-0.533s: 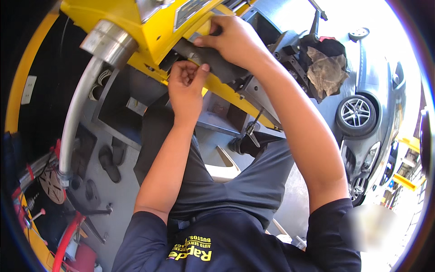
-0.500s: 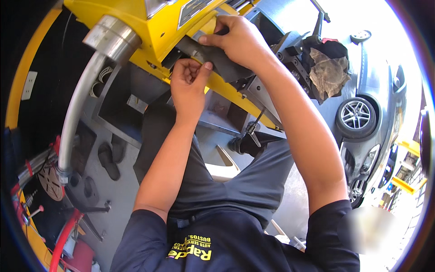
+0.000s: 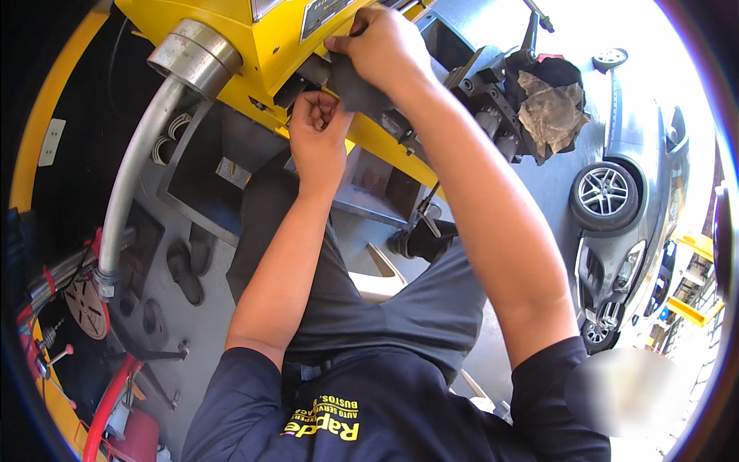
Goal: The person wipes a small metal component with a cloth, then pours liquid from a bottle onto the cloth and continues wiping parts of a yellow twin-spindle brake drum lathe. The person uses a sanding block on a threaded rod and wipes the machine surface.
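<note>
A dark grey, flexible sheet [image 3: 358, 88], possibly sandpaper, hangs over a metal shaft [image 3: 314, 71] at the front of a yellow machine [image 3: 231, 38]. My right hand [image 3: 389, 50] grips the sheet's upper end from above, thumb and fingers closed on it. Below the shaft, my left hand [image 3: 319, 127] has its fingers curled and pinches the sheet's lower edge. The sheet covers the tip of the left thumb. Part of the shaft is hidden behind the sheet and my right hand.
A metal cylinder with a curved grey pipe [image 3: 138, 169] stands at left. Dark metal trays [image 3: 369, 212] sit under the machine. Right of my right forearm are a black tool mount [image 3: 481, 96] and crumpled brown paper [image 3: 550, 115]. A grey car [image 3: 647, 192] is parked at far right.
My right hand has moved up and left, pulling the sheet's upper end along. The left hand has shifted slightly up, and the sheet now overlaps its thumb tip.
</note>
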The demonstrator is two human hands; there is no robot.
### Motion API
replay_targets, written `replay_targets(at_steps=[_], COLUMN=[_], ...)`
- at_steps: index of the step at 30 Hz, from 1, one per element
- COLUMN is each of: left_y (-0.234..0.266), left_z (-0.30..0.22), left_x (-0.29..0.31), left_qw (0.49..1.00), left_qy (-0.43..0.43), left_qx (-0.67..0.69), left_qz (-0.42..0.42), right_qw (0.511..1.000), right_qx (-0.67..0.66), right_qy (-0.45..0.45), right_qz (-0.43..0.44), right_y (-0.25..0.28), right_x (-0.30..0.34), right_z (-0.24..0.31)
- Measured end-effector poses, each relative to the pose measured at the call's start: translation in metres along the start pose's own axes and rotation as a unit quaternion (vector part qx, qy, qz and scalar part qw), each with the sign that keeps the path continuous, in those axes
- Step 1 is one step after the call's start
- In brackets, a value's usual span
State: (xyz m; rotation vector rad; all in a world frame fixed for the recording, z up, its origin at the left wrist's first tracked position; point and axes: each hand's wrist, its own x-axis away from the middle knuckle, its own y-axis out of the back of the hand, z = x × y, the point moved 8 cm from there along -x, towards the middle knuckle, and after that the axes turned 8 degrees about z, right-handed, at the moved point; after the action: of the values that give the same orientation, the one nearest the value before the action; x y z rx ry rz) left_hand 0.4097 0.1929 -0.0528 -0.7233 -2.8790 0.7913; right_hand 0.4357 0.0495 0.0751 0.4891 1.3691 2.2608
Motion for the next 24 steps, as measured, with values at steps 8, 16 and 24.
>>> replay_targets(at_steps=[8,16,24], left_y=[0.001,0.0,-0.005], left_z=[0.002,-0.004,-0.002], left_x=[-0.002,0.002,0.001], left_qw=[1.0,1.0,0.999], left_qy=[0.003,0.015,0.036], left_qx=[0.007,-0.009,-0.038], left_qz=[0.016,-0.023,-0.012], right_qw=[1.0,0.998,0.997], right_qx=[-0.024,-0.036,-0.01], right_qy=[-0.019,-0.038,0.002], right_qz=[0.006,0.045,0.071], right_y=[-0.003,0.003,0.004], right_x=[0.002,0.0,0.007], right_z=[-0.008,-0.018,-0.024])
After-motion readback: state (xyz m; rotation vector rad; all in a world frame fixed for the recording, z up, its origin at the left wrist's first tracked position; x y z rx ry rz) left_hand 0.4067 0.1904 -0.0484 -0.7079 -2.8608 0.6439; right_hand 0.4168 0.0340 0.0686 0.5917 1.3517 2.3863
